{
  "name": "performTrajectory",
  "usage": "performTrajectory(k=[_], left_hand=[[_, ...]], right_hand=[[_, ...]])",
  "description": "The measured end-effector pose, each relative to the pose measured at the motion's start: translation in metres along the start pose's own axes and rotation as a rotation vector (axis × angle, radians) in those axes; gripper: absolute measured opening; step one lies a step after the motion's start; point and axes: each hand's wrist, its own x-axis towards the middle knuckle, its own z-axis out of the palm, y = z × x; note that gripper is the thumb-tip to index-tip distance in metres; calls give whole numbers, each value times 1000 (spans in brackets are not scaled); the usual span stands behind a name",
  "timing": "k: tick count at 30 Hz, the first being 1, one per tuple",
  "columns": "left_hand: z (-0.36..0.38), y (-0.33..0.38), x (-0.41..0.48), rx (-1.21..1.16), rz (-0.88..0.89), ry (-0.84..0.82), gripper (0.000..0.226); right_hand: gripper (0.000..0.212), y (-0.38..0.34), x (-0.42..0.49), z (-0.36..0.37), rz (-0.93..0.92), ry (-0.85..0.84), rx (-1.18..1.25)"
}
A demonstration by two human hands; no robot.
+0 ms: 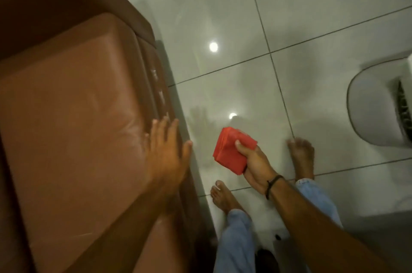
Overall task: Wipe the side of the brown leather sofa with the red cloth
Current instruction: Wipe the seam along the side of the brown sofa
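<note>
The brown leather sofa point(73, 103) fills the left of the head view, its padded armrest top facing me and its side dropping to the floor along the right edge. My left hand point(167, 152) lies flat with fingers spread on the armrest's outer edge. My right hand point(252, 165) holds a folded red cloth point(229, 152) in the air above the floor, a short way right of the sofa's side and apart from it.
Glossy grey floor tiles point(223, 16) with dark grout lines stretch to the right of the sofa. My bare feet point(223, 197) stand close to the sofa base. A white rounded appliance with a vent point(383, 105) sits at the right edge.
</note>
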Motion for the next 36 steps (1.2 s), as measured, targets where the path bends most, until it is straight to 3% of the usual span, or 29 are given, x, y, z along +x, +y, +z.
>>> performTrajectory(k=[5, 11, 15, 19, 24, 25, 27, 30, 32, 36], left_hand=[[8, -111, 27, 315, 116, 36, 76], [40, -126, 32, 258, 150, 174, 74], [49, -131, 34, 300, 176, 240, 74], [54, -132, 34, 313, 178, 274, 73], [57, -132, 34, 320, 172, 295, 71], [57, -133, 34, 323, 168, 296, 71], [57, -134, 34, 329, 170, 296, 71], [58, -134, 35, 341, 178, 305, 72], [59, -133, 35, 332, 179, 310, 72], [57, -133, 35, 347, 181, 311, 72]], right_hand=[[48, 66, 62, 42, -21, 79, -230], [43, 139, 157, 93, -92, 64, -397], [59, 176, 200, 148, -148, 6, -459], [64, 194, 148, 145, -308, -73, -453], [44, 234, 88, 108, -208, -94, -280], [42, 222, 99, 77, -182, 52, -360], [65, 189, 135, -25, -212, 373, -811], [41, 178, 191, -174, -147, 771, -1446], [41, 199, 212, -196, -89, 809, -1625], [37, 202, 212, -201, -244, 836, -1741]])
